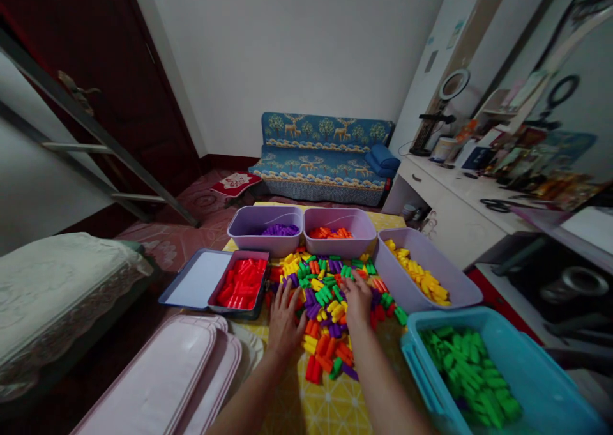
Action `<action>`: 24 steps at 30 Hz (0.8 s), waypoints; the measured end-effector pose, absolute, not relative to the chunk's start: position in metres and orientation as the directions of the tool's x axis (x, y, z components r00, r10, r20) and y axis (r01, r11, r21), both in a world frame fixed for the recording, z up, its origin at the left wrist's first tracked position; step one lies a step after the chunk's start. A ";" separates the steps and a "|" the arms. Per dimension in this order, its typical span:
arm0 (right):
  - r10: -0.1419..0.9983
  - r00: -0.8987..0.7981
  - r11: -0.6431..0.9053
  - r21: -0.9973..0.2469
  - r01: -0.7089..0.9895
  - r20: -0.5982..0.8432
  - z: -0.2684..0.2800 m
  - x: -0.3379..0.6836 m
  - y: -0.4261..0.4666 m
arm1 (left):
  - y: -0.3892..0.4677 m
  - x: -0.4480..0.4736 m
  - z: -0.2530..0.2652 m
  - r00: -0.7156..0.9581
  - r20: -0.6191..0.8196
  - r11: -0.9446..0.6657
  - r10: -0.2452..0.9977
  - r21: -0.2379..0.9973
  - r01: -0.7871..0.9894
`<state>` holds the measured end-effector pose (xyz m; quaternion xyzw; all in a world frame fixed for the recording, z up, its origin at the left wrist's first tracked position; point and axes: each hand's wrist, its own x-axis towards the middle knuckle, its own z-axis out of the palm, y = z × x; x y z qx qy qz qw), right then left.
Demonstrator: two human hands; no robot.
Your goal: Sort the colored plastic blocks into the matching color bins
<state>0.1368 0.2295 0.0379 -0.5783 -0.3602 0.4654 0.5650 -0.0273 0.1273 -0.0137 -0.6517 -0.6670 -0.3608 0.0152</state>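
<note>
A loose heap of small plastic building pieces [313,301] in yellow, green, orange, red and purple lies mid-table. My left hand [285,323] rests on the heap's left side, fingers spread over purple and red pieces, holding nothing that I can see. On the right of the heap is my right hand [358,304], its fingers apart and slightly bent, tips close to a green piece [347,272]. Whether they touch it I cannot tell. Around the heap, containers hold sorted pieces: purple pieces [281,230], orange pieces [330,233], yellow pieces [419,272], red pieces [242,283] and green pieces [472,371].
Two lilac bins [265,243] [340,246] stand at the back, with another lilac bin [462,288] and a blue tub [541,365] to the right. Pale pink lids [158,365] lie at left. Beyond the yellow tablecloth [316,412] stands a sofa [320,157].
</note>
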 end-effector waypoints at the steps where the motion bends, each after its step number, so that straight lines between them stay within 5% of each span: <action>1: 0.939 0.296 -0.115 -0.972 -0.207 -0.174 0.036 0.136 0.225 | 0.127 -0.027 -0.014 -0.150 0.493 -0.111 0.857 0.461 0.881; 4: 0.927 0.262 -0.130 -0.884 -0.449 -0.269 0.041 0.140 0.213 | 0.128 -0.028 -0.014 -0.150 0.499 -0.114 0.854 0.460 0.881; 7: 0.908 0.367 0.004 -0.874 -0.487 -0.201 0.062 0.150 0.200 | 0.128 -0.028 -0.014 -0.149 0.491 -0.111 0.858 0.461 0.881; 11: 0.782 0.618 0.311 -0.911 -0.271 0.082 0.102 0.168 0.183 | 0.127 -0.028 -0.013 -0.147 0.488 -0.107 0.860 0.456 0.884; 14: 0.688 0.682 0.346 -0.938 -0.007 0.249 0.120 0.182 0.175 | 0.127 -0.028 -0.013 -0.149 0.494 -0.109 0.857 0.455 0.884; 20: 0.602 0.756 0.273 -0.956 0.105 0.255 0.125 0.198 0.169 | 0.128 -0.028 -0.013 -0.148 0.492 -0.111 0.858 0.459 0.881; 24: 0.597 0.735 0.398 -0.914 0.075 0.320 0.116 0.191 0.168 | 0.128 -0.028 -0.014 -0.146 0.493 -0.110 0.858 0.455 0.884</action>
